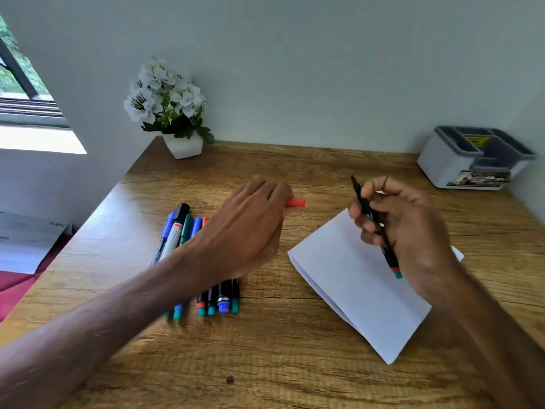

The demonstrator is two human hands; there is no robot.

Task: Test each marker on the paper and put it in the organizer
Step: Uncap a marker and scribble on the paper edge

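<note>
My right hand [404, 225] grips a black marker [372, 219] with a red and teal end, uncapped, held tilted above a folded white paper [348, 278] on the wooden desk. My left hand [247, 225] holds the marker's red cap [295, 202] between its fingers, just above the desk. Under and beside my left forearm lies a bunch of several markers [182, 228], blue, black, green and red. The grey and white organizer [460, 166] stands at the far right corner, apart from both hands.
A white pot of white flowers [174, 113] stands at the back left of the desk [265, 364] against the wall. A window is at the far left. The desk's left edge drops to a red surface with a white sheet.
</note>
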